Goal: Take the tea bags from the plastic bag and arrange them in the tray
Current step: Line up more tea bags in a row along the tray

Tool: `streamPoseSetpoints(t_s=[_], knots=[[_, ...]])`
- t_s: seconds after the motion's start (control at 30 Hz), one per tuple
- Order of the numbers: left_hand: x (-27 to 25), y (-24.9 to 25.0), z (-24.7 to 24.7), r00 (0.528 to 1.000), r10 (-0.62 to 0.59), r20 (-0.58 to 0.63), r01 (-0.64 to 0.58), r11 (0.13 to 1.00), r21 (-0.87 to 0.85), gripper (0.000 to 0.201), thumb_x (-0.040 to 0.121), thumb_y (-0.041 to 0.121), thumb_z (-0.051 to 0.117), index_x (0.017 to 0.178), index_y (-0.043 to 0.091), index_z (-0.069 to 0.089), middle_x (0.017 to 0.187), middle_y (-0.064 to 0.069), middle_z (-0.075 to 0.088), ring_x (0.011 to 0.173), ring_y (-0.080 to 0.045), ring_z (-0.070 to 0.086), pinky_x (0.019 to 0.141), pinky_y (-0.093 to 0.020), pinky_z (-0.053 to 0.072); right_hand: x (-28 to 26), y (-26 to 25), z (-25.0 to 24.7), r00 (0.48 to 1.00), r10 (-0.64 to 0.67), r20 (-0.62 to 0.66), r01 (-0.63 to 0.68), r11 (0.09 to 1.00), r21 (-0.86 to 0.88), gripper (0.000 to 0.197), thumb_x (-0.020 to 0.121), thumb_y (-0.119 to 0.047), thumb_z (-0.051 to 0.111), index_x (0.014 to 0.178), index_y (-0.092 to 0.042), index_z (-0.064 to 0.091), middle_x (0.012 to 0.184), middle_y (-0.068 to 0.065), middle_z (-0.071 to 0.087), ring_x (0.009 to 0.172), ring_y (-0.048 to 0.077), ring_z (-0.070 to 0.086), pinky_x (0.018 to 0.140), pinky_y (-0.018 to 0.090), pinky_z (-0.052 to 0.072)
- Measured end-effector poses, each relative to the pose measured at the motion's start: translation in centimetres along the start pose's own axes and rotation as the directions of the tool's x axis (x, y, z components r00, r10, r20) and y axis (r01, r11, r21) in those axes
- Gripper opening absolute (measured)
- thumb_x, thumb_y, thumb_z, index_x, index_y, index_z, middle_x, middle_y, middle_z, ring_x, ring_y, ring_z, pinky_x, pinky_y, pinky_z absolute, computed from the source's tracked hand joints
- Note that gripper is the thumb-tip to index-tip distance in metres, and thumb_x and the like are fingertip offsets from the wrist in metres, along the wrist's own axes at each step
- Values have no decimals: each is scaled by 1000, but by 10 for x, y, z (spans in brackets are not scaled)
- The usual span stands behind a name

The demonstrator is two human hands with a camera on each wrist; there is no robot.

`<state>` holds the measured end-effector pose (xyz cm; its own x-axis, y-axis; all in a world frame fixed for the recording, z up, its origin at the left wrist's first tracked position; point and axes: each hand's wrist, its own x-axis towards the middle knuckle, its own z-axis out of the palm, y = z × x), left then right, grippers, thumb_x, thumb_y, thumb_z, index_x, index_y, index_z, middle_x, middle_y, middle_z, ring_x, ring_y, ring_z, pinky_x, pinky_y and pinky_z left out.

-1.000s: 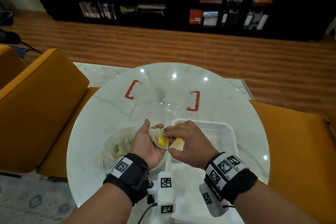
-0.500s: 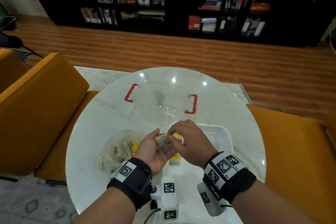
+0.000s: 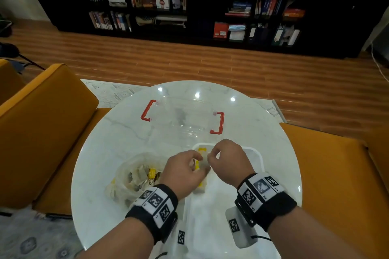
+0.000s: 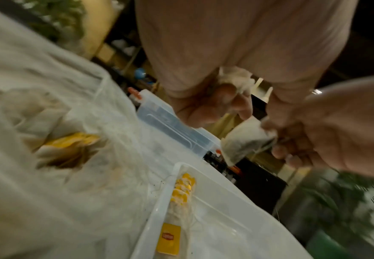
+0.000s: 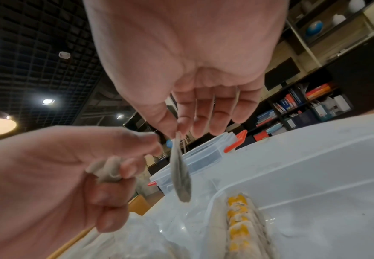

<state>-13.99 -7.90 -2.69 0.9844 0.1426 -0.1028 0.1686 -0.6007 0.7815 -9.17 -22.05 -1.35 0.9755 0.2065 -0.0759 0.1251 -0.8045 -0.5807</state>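
Observation:
Over the near left corner of the white tray [image 3: 259, 154], my left hand [image 3: 194, 164] grips a small crumpled bunch of tea bags [image 4: 234, 78]. My right hand [image 3: 210, 156] pinches one tea bag [image 5: 180, 175] by its top edge, so it hangs just beside the left fingers. A row of tea bags with yellow tags [image 4: 182, 189] lies along the tray's left wall. The clear plastic bag [image 3: 134, 174], with more tea bags inside, lies on the table left of the tray.
A clear storage box with red handles [image 3: 219, 125] stands on the round marble table [image 3: 101, 153] beyond the tray. Orange chairs [image 3: 42, 122] flank the table on both sides. The right part of the tray floor [image 5: 314, 201] is bare.
My right hand has drawn one tea bag out of the bunch in my left hand, and the two hands have moved slightly apart. The head view has tilted up a little.

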Motion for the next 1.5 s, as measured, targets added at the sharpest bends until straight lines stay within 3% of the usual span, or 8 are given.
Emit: streamPoseSetpoints(t_s=[0.17,0.33,0.43,0.63,0.8,0.97,1.13,1.5], knots=[[4,6,10,993,114,4,-109,930,351,31,92,43,55,117,26,61,103,5,62,92,-14,58,78,-26,46,1,-8,4,999,44,17,-46,986,159,12,83,-22,60,81,-10,63,95,-1,59,88,14,54,73,23,41],[11,1,-2,995,100,-20,-100,995,12,7,88,29,66,84,26,71,68,11,61,54,-2,51,57,-18,39,-2,3,-4,999,19,-31,-7,936,352,10,81,-21,64,86,-27,57,98,-9,57,75,3,48,68,15,35],[16,-1,-10,995,84,50,-77,989,-127,16,85,26,71,69,26,67,58,12,59,50,0,49,55,-15,39,-4,9,-6,997,-41,72,6,903,429,21,83,-24,66,99,-35,58,106,-15,56,84,9,53,74,18,42],[15,-7,-14,993,113,18,-103,952,-289,8,75,31,74,82,30,71,60,3,58,55,-9,52,58,-23,46,-2,9,-3,994,-78,71,34,874,484,9,85,-24,68,79,-30,65,92,-11,64,82,4,56,71,15,39],[18,-11,-17,994,91,56,-79,979,-186,6,83,29,75,77,29,74,63,2,60,58,-7,49,62,-24,44,1,10,-4,995,-86,57,46,860,508,6,88,-22,65,83,-25,67,91,-9,66,85,6,58,72,12,41],[20,-9,-18,991,106,76,-97,988,-119,13,85,32,72,73,29,72,55,16,55,56,-2,48,57,-14,38,2,9,-2,994,-95,52,52,839,542,4,89,-21,64,86,-20,67,92,-4,67,90,14,60,80,24,47],[21,-15,-17,991,105,79,-93,985,-148,9,84,32,72,78,25,73,74,-2,68,72,-19,61,72,-34,50,2,13,1,994,-86,69,31,820,571,8,90,-21,63,91,-16,69,91,-1,69,91,18,62,83,30,48],[20,-18,-15,986,127,111,-105,978,-182,11,85,32,73,94,26,75,55,20,54,54,0,47,60,-16,40,-1,11,2,996,-43,74,-25,676,736,13,93,-10,58,83,-13,67,73,-6,64,63,-2,54,65,14,44]])
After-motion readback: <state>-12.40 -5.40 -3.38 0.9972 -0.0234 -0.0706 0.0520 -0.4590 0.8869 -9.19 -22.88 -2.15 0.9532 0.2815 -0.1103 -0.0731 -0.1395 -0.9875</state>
